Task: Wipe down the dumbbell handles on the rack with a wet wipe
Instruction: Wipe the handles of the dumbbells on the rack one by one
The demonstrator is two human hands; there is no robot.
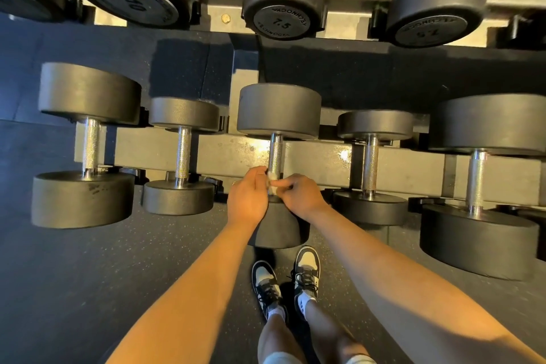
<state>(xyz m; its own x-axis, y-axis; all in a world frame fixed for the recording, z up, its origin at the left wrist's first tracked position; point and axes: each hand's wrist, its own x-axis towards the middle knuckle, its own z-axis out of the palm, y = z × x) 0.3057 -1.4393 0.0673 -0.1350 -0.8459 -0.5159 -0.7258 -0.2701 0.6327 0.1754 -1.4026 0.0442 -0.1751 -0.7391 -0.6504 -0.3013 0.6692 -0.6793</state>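
Left hand point(247, 199) and right hand point(302, 195) meet at near end of the middle dumbbell handle point(275, 152); fingers point(258, 172) of both curled, pinching the wet wipe point(273, 183) between them; wipe touching the handle, wrapped round or merely pressed, cannot tell; bare knurled handle extends beyond the fingertips; rack rail point(230, 154) runs beneath; smaller dumbbell point(182, 156) left of the fingers.
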